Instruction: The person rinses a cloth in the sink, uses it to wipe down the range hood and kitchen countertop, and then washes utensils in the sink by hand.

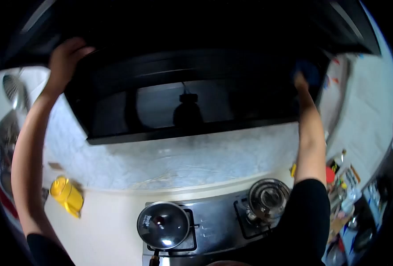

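A dark, glossy range hood [183,106] spans the wall above the stove and mirrors a dark silhouette. At its upper left edge is my left hand [68,55], raised and slightly blurred, fingers apart, with nothing visible in it. My right hand [300,80] reaches to the right end of the hood, against a dark blue cloth-like item [309,72]. Deep shadow hides most of its fingers, which seem pressed to that item.
Below stands a gas stove [218,221] with a lidded pan [163,226] on the left burner and a glass-lidded pot [268,200] on the right. A yellow pitcher [67,195] is at left. Bottles and utensils [345,186] crowd the right side.
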Demonstrator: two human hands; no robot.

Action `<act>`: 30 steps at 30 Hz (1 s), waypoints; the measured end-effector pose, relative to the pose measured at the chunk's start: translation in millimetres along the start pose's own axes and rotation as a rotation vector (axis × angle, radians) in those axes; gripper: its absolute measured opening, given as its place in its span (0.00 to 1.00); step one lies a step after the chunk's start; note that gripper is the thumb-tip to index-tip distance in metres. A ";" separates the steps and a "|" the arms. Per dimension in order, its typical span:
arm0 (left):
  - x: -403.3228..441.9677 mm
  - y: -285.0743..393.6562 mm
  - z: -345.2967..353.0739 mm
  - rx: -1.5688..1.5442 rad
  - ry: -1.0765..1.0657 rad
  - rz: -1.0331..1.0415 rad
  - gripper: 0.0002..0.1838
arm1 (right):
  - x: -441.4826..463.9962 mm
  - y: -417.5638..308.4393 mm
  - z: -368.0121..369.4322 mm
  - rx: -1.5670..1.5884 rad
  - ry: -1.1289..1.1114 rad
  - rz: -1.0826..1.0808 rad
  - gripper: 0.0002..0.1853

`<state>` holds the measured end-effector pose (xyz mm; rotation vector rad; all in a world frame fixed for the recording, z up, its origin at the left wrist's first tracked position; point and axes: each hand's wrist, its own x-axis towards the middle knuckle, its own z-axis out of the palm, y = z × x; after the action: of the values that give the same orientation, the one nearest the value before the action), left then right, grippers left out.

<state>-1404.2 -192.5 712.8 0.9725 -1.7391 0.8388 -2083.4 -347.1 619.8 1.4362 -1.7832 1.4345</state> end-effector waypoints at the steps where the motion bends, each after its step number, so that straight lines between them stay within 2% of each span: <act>1: 0.4 -2.8 -0.9 -0.002 0.017 0.085 0.12 | -4.1 -21.7 5.2 -0.045 -0.048 -0.063 0.30; 2: -0.4 -5.4 1.2 0.036 0.089 0.096 0.13 | -15.4 -42.1 13.8 -0.091 -0.100 -0.118 0.29; 4: 3.4 2.2 -3.1 0.092 -0.037 0.022 0.13 | -34.8 -71.2 29.3 -0.200 -0.189 -0.205 0.26; 6: 0.2 2.3 -0.3 0.025 -0.012 0.054 0.12 | -27.5 -101.3 76.0 -0.358 -0.144 -0.202 0.23; 7: 2.0 5.6 -1.3 0.038 -0.012 0.056 0.12 | -64.2 -194.2 59.5 -0.209 -0.105 -0.249 0.23; 8: 1.9 4.0 -0.7 0.029 0.009 0.054 0.12 | -98.2 -284.3 36.6 -0.329 -0.270 -0.279 0.28; 11: 0.9 -1.7 3.4 0.044 0.084 0.118 0.12 | -143.6 -437.5 83.1 -0.039 -0.202 -0.388 0.23; 12: 0.8 -6.8 5.9 0.023 0.108 0.159 0.12 | -164.7 -482.0 76.3 0.068 -0.229 -0.476 0.23; 13: 1.4 -9.8 5.8 0.002 0.133 0.201 0.13 | -173.1 -515.4 122.5 0.197 0.106 -0.652 0.23; 15: 3.1 0.5 2.8 0.045 0.141 0.196 0.12 | -196.0 -590.3 149.8 0.575 0.302 -0.709 0.23; 16: -5.5 -2.8 0.7 0.075 0.119 0.176 0.12 | -210.1 -624.4 167.7 0.338 0.324 -0.717 0.24; 18: -7.2 -13.1 2.0 0.098 0.090 0.246 0.13 | -222.8 -631.6 173.6 0.220 0.181 -0.810 0.23; 19: -4.4 -7.2 -0.7 0.097 0.083 0.289 0.13 | -224.2 -622.1 158.0 0.361 0.018 -0.861 0.21; 20: -3.9 0.1 -4.0 -0.018 0.010 0.172 0.13 | -220.9 -611.8 153.0 0.319 -0.113 -0.964 0.16; 21: -1.6 -0.8 -1.1 0.010 0.000 0.097 0.13 | -216.6 -602.1 151.5 0.284 -0.254 -1.059 0.14; 22: 3.4 -7.4 0.0 0.048 0.002 0.121 0.14 | -223.1 -590.0 131.9 0.130 -0.362 -1.065 0.13; 23: 6.2 -1.5 -3.3 0.070 -0.069 0.061 0.14 | -228.6 -574.5 162.6 0.139 -0.106 -1.266 0.15; 24: 6.9 -4.6 -1.9 0.037 -0.053 0.129 0.14 | -231.1 -554.0 140.8 -0.075 -0.146 -1.465 0.16; 25: 6.2 -4.6 -1.9 0.017 -0.060 0.107 0.13 | -229.9 -543.9 153.5 0.118 -0.238 -1.438 0.16; 26: 7.4 -4.6 -3.2 0.025 -0.092 0.091 0.13 | -222.6 -536.5 152.5 0.034 -0.345 -1.474 0.16; 28: 3.4 5.2 -4.8 0.021 -0.010 0.125 0.12 | -203.0 -497.0 155.4 0.174 -0.162 -1.526 0.18; 29: 3.1 10.7 -8.4 0.048 -0.067 0.046 0.11 | -192.6 -473.2 156.5 0.231 -0.072 -1.549 0.19; 30: 3.0 0.6 -2.6 -0.041 -0.038 0.031 0.10 | -178.9 -440.0 134.8 0.109 -0.085 -1.553 0.21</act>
<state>-1404.4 -190.8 716.4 0.9421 -1.8011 0.8056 -1589.7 -355.4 617.8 2.0864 -0.1906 0.5590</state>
